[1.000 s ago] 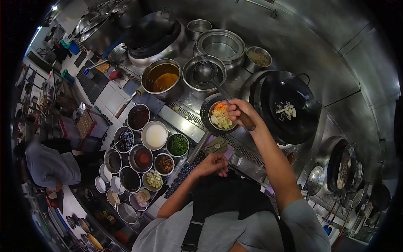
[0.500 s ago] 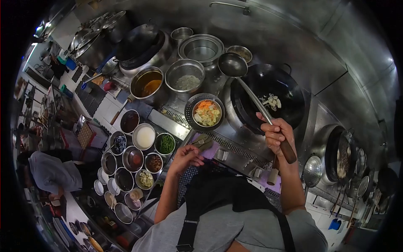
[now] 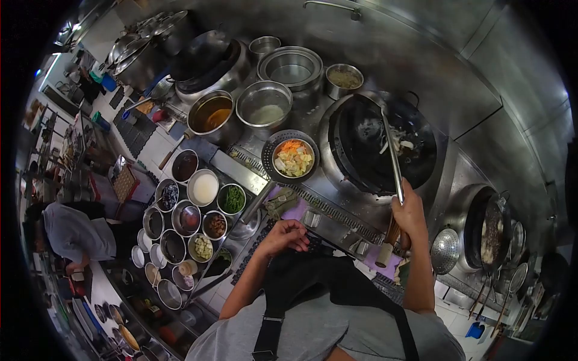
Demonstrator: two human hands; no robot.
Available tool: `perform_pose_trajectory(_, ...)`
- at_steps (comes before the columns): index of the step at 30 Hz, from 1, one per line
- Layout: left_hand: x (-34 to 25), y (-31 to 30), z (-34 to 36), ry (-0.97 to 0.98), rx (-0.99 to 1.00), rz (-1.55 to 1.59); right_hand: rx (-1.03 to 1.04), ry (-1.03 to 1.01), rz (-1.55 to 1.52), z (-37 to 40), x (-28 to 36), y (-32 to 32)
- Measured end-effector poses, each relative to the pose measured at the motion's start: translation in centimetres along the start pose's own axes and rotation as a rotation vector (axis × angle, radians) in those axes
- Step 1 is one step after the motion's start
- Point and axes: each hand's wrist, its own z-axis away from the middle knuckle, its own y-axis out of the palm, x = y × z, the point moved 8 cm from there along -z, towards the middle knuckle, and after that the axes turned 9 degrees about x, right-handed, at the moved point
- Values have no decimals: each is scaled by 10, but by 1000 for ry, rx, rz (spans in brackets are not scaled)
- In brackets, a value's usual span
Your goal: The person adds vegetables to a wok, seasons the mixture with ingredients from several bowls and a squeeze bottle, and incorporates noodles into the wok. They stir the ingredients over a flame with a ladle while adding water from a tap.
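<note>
My right hand (image 3: 410, 207) is closed around the handle of a long ladle (image 3: 394, 157). The ladle's bowl end is tipped over the black wok (image 3: 424, 120), and its inside is hard to see. Pale sliced pieces (image 3: 404, 144) lie in the wok, with a shiny patch beside them. Just below my right hand is a bamboo brush (image 3: 388, 246). In front of my apron, my left hand (image 3: 284, 237) hangs empty with loosely curled fingers. A folded green cloth (image 3: 280, 201) is nearest to it, on the stove's front edge.
A bowl of chopped vegetables (image 3: 294, 159) rests in a perforated strainer left of the wok. Behind stand a pot of brown liquid (image 3: 211, 114) and a water basin (image 3: 265, 111). Several ingredient tins (image 3: 202, 188) crowd the left. Another person (image 3: 78, 231) works farther left.
My right hand has turned and tipped the ladle, its bowl now lower over the wok, where a shiny patch shows. My left hand has moved slightly right and down, away from the green cloth.
</note>
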Motion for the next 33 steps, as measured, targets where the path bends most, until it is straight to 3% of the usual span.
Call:
perform_pose_trajectory(3,-1,0,1,0,23,-6,75,-244,-173,-38,58,29)
perform_pose_trajectory(4,-3,-2,2,9,21,-3,277,-139,-391,-51,85,44)
perform_pose_trajectory(6,-10,-5,5,37,34,-9,432,-181,-566,-89,118,85)
perform_pose_trajectory(9,-21,-15,14,90,28,17,545,-234,-510,-140,156,146)
perform_pose_trajectory(14,-23,-54,39,129,-51,54,548,-104,-398,-195,164,223)
perform_pose_trajectory(15,-23,-62,44,146,-75,65,555,-107,-392,-195,171,224)
perform_pose_trajectory(17,-22,-74,52,150,-96,87,632,98,-819,-185,177,225)
perform_pose_trajectory(19,-23,-84,56,149,-109,99,699,138,-930,-176,178,224)
perform_pose_trajectory(21,-25,-93,57,127,-113,112,746,242,-1262,-158,183,216)
perform_pose_trajectory(25,-34,-99,50,106,-65,69,834,219,-1427,-133,187,199)
perform_pose_trajectory(28,-46,-96,37,71,-21,5,675,56,-1078,-136,182,185)
perform_pose_trajectory(29,-50,-95,34,58,-4,-7,652,60,-1090,-141,174,186)
perform_pose_trajectory(31,-74,-87,30,118,7,-111,629,-101,-598,-144,168,179)
perform_pose_trajectory(33,-100,-85,29,219,-2,-109,266,-276,-210,-121,171,153)
